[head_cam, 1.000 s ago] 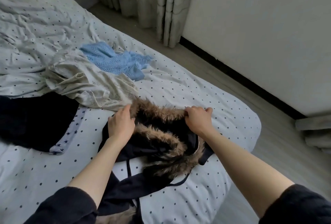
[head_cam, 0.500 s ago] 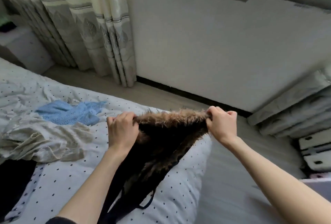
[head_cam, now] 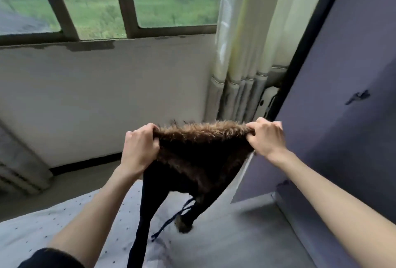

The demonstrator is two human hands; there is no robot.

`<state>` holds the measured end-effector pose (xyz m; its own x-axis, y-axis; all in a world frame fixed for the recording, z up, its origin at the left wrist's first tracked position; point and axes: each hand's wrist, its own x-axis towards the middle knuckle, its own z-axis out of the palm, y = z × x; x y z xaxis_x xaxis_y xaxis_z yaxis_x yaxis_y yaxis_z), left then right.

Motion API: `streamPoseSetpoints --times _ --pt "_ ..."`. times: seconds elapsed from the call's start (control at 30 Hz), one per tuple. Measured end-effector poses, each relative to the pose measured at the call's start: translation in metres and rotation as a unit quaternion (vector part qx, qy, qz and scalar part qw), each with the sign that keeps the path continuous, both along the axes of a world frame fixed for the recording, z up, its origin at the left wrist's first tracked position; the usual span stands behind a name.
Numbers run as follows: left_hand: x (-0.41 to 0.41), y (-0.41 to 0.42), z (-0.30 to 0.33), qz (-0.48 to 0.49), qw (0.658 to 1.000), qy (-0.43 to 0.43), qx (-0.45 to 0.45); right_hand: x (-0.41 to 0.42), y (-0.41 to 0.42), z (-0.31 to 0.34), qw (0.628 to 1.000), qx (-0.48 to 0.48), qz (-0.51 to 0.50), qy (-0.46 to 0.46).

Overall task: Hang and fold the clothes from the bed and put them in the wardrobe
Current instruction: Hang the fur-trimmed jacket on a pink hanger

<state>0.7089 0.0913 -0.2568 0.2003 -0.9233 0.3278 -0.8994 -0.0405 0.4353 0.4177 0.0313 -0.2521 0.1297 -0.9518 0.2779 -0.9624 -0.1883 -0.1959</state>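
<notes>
A dark garment with a brown fur trim hangs in the air in front of me, stretched between both hands. My left hand grips the left end of the fur edge. My right hand grips the right end. The dark body and a thin cord hang down over the corner of the dotted bed. The purple wardrobe stands at the right, close to my right hand. The other clothes on the bed are out of view.
A white wall with a window faces me. Pale curtains hang in the corner beside the wardrobe. A grey floor strip lies between bed and wardrobe. A radiator-like unit sits at the left.
Both hands have lifted the fur-trimmed garment off the bed and higher. My view has swung up and right, from the bed to the window and the wardrobe.
</notes>
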Motion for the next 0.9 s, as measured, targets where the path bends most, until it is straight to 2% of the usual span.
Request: streamPoseSetpoints --times 0.1,0.23,0.37,0.53,0.63,0.9 --pt "-0.066 -0.023 0.01 -0.061 0.998 -0.015 0.017 -0.07 0.004 0.013 0.998 -0.018 -0.057 -0.014" --pt "-0.162 -0.049 0.017 -0.147 0.984 0.064 0.082 -0.165 0.02 0.015 0.991 -0.017 -0.128 -0.035" --pt "-0.251 -0.07 0.017 -0.225 0.965 0.058 0.122 -0.256 0.04 0.02 0.978 0.007 -0.199 -0.065" --pt "-0.329 -0.093 0.025 -0.295 0.938 0.057 0.171 -0.326 0.048 0.028 0.957 0.001 -0.276 -0.083" --pt "-0.374 -0.108 0.027 -0.353 0.92 0.037 0.167 -0.362 0.058 0.027 0.942 0.012 -0.326 -0.078" --pt "-0.466 -0.157 0.032 -0.42 0.902 0.033 0.096 -0.427 0.074 0.032 0.887 0.026 -0.453 -0.083"
